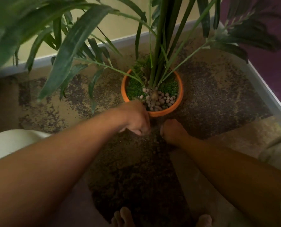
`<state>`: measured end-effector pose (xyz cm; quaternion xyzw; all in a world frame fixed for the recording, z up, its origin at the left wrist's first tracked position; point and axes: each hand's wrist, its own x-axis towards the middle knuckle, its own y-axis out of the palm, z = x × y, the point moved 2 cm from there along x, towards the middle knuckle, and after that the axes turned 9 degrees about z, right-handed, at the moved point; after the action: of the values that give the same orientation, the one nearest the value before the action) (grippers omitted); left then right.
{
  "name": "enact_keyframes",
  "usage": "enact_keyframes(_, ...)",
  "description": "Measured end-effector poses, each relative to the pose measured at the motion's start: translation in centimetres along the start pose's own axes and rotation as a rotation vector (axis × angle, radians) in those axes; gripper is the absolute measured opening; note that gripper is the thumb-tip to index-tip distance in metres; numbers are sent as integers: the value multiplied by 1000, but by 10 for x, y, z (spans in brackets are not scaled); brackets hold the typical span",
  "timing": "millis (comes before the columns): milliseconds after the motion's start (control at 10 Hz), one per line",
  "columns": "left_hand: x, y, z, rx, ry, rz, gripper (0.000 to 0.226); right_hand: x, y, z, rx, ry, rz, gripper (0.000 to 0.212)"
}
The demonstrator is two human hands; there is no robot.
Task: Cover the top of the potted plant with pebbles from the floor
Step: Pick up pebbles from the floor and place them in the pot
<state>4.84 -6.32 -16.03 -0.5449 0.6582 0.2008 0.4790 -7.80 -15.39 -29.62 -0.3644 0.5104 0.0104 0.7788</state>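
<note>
Pot (pixel 162 113), pebbles (pixel 154 99) inside (near side) — green grass (pixel 169 87) behind

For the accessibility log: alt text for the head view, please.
The left hand and right hand reach to the floor by an orange pot; pebbles cover only the near part of its top. Leaves hang above.

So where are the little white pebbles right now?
In the head view, the small pale pebbles lie inside the round orange pot, on its near side, just beyond the left hand.
</note>
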Motion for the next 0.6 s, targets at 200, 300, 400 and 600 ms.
enact_keyframes(200,-13,-48,4,-462,133,-347,15,-29,-31,9,-9,7,149,28)
enact_keyframes(300,-8,-51,-1,-567,120,-331,12,-61,-53,18,-127,-37,197,20)
enact_keyframes(400,4,-52,1,-544,122,-354,14,-85,-77,15,-57,-52,256,11)
enact_keyframes(600,14,-54,2,-554,149,-423,21,-90,-114,9,600,-259,26,9)
